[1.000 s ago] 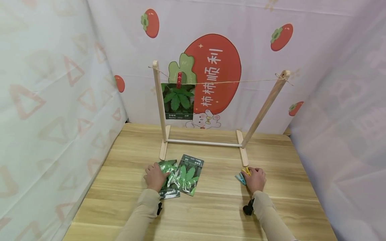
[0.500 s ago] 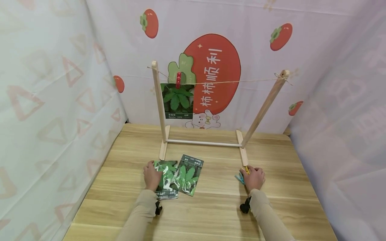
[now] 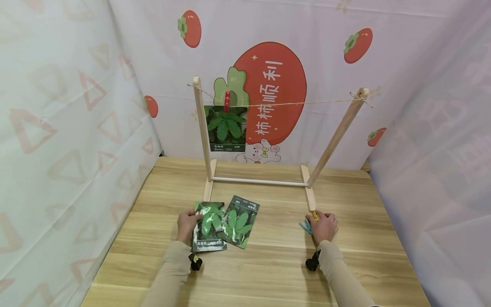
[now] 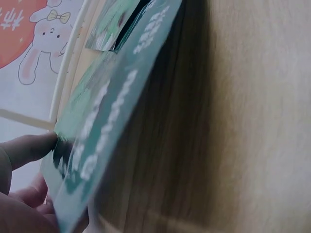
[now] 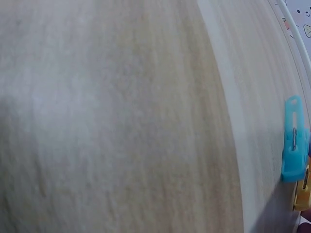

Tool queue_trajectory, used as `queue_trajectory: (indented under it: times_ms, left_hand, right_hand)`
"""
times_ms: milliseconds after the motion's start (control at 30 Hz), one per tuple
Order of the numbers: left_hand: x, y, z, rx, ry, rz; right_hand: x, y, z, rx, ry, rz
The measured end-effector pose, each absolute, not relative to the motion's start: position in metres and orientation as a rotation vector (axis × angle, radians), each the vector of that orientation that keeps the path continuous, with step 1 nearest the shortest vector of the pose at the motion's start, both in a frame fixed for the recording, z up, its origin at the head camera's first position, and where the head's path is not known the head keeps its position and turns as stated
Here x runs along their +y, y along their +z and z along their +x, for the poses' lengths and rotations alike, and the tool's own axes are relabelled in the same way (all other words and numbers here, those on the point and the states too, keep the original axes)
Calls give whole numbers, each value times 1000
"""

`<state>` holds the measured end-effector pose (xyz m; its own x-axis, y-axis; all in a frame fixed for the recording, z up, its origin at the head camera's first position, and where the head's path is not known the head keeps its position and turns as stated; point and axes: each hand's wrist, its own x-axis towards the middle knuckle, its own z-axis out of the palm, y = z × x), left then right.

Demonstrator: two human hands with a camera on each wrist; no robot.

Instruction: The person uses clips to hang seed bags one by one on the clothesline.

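Currently the left hand [image 3: 186, 226] pinches the left side of a glossy green rectangular packet [image 3: 210, 228] printed with leaves. The left wrist view shows the thumb on its printed face, other fingers lower by the same end, and its long edge raised over a dark shadow on the wood-grain tabletop [image 3: 268, 273]. A second dark-green, leaf-printed packet [image 3: 241, 221] lies slanted just to the right, and the two overlap where they meet.

Well apart, towards the right, the right hand [image 3: 324, 227] holds a small yellow plastic clothespin [image 3: 315, 215] between its fingertips, with a light-blue plastic clothespin [image 5: 294, 141] just beside it. Both are near the right foot of a pale wooden rack [image 3: 337, 136], whose two uprights are joined low down by a thin white rod [image 3: 261, 181].

Between the tops of the uprights runs a thin beige string [image 3: 291, 104]. From it, near the left upright, a third green leaf-printed packet [image 3: 227, 132] hangs by a red clothespin [image 3: 227, 102], in front of a white cloth backdrop [image 3: 326, 85] printed with red persimmons
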<state>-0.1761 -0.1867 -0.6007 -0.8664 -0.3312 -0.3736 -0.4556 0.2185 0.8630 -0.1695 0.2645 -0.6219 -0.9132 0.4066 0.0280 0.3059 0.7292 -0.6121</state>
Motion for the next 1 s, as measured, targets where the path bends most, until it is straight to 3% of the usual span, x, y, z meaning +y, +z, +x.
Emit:
queue_trajectory:
  times_ms: [1000]
  left_hand:
    - [-222,-563,-182,2330,1856,-926]
  right_hand:
    - [270,-589,-176,-2662,1337,-558]
